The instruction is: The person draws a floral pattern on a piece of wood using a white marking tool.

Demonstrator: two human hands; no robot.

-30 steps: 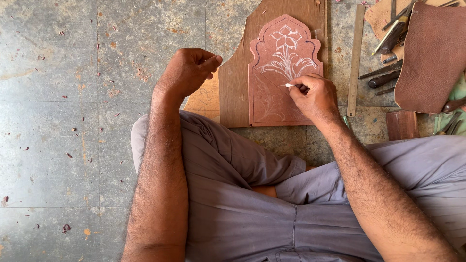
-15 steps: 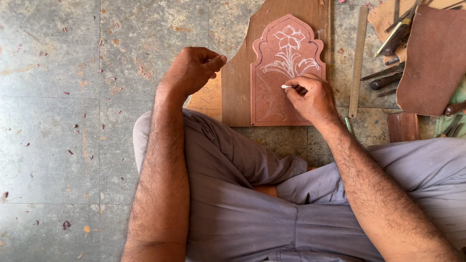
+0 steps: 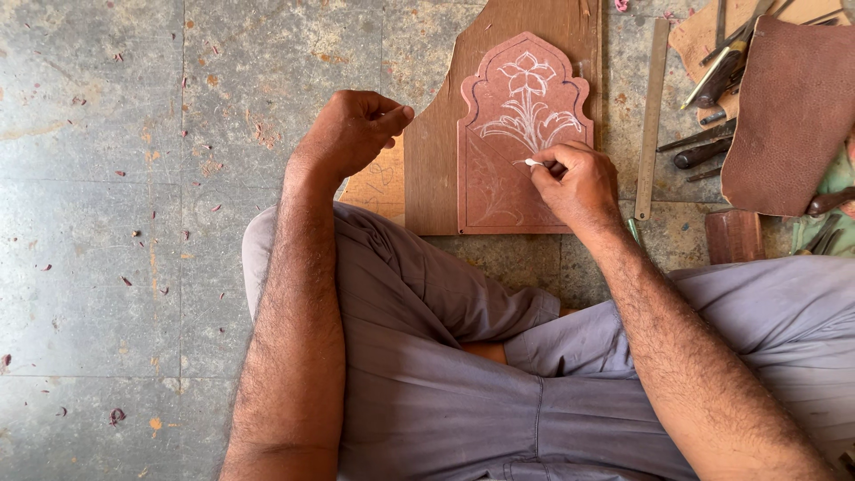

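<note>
1. Head view, against half a second ago: left hand (image 3: 354, 132) in the same spot at the left edge of the brown wooden board (image 3: 445, 134); right hand (image 3: 577, 183) shifted slightly on the arch-shaped reddish slab (image 3: 517, 147), white stub (image 3: 533, 163) still at the flower stem lines.
2. Left hand: loosely curled, fingers folded together, thumb over them, gripping nothing visible, forearm across grey trousers (image 3: 445, 383).
3. Right hand: thumb and fingers pinched on the white stub, tip on the slab, just below the drawn flower.
4. Slab lying flat on the board, on the stone floor (image 3: 107, 178).
5. Far right: metal ruler (image 3: 650, 116), brown leather piece (image 3: 788, 116), tools (image 3: 712, 80) partly covered and cut off; slab's lower-right corner hidden by the right hand.
</note>
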